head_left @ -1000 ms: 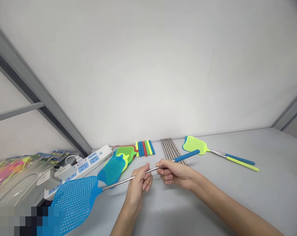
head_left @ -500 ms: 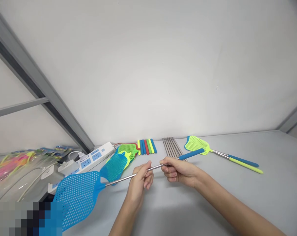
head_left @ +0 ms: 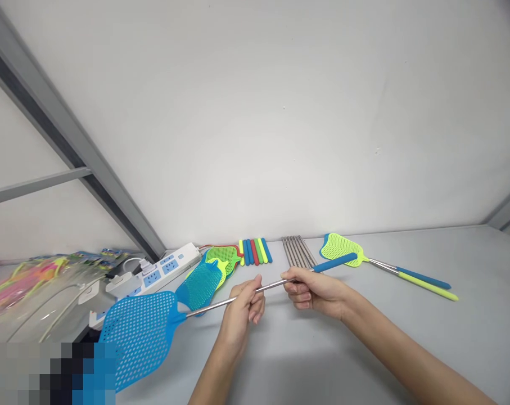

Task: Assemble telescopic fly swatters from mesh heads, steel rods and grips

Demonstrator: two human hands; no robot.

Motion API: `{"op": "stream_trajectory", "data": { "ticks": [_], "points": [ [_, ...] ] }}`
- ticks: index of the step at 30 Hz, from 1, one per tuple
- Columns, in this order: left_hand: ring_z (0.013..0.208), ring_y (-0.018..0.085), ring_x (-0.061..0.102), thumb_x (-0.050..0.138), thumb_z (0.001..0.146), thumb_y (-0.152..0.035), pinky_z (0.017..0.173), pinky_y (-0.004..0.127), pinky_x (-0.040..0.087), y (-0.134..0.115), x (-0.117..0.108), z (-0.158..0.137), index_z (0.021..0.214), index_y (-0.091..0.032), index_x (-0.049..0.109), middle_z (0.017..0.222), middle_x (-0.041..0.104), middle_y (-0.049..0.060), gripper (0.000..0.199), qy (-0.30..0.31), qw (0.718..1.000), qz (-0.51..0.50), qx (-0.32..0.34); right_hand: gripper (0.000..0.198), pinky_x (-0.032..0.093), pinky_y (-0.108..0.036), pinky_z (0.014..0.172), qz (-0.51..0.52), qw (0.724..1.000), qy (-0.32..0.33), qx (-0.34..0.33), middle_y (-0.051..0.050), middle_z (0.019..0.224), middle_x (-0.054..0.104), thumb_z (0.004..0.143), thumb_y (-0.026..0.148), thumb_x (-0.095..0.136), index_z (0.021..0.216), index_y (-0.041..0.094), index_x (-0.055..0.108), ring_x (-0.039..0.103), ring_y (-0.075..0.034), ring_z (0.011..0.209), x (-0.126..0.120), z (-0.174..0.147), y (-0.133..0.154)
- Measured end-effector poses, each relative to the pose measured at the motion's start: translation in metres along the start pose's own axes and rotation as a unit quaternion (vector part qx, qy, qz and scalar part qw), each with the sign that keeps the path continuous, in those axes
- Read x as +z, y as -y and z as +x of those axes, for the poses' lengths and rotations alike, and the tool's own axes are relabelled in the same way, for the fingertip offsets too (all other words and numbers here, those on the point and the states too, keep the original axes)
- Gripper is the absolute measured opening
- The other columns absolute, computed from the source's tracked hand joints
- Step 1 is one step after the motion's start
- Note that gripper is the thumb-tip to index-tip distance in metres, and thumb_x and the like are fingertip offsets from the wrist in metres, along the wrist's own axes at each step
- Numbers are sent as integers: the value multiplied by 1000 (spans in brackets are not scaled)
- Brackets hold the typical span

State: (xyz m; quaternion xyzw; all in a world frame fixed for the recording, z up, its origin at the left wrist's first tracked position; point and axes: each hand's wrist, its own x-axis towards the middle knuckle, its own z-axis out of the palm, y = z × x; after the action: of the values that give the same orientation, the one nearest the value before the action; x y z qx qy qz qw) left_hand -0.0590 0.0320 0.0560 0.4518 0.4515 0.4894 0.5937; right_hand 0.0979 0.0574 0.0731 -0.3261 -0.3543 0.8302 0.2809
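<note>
Two swatters point(head_left: 342, 248) seemingly complete at right of frame; loose grips point(head_left: 255, 252), rods point(head_left: 296, 251) and mesh heads point(head_left: 199, 286) apparently left unjoined near centre; blue swatter point(head_left: 139, 332) slanting from lower left to centre, shaft point(head_left: 210, 307) pinched by left hand point(head_left: 241, 308) and right hand point(head_left: 316, 289), near but apart, angled up from bottom edge.

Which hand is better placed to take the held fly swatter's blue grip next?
Likely the right hand: it pinches the metal rod just beside the blue grip, while the left hand holds the rod closer to the mesh head.
</note>
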Motion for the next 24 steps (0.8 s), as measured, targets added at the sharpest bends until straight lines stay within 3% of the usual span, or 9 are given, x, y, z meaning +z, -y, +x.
{"op": "stream_trajectory", "data": {
  "ticks": [11,15,20,24],
  "points": [
    [29,6,25,44,75,-39,40,22,21,3,0,1,43,-19,27,28,22,-8,41,-5,1000,4,11,25,14,-20,41,8,1000,-4,3,8,45,24,69,21,47,48,16,34,14,-4,40,-2,1,0],
    [32,6,26,41,75,-45,38,22,21,10,6,-1,44,-20,24,33,23,-8,43,-25,997,69,18,27,14,-21,41,17,1000,-17,6,8,43,20,67,21,45,45,17,31,13,-5,40,-7,6,-2],
    [37,7,29,37,76,-47,40,22,23,14,9,-4,46,-19,30,38,28,-6,42,-29,981,181,69,32,18,-22,43,-23,999,26,-6,7,42,19,70,27,44,43,17,30,16,-6,41,-9,3,-4],
    [38,6,29,45,74,-44,40,20,23,14,8,-2,54,-19,33,41,31,-8,33,-15,983,161,87,35,19,-23,45,-64,996,53,-14,6,44,23,74,34,42,45,16,33,19,-6,42,-4,-2,-2]
  ]
}}
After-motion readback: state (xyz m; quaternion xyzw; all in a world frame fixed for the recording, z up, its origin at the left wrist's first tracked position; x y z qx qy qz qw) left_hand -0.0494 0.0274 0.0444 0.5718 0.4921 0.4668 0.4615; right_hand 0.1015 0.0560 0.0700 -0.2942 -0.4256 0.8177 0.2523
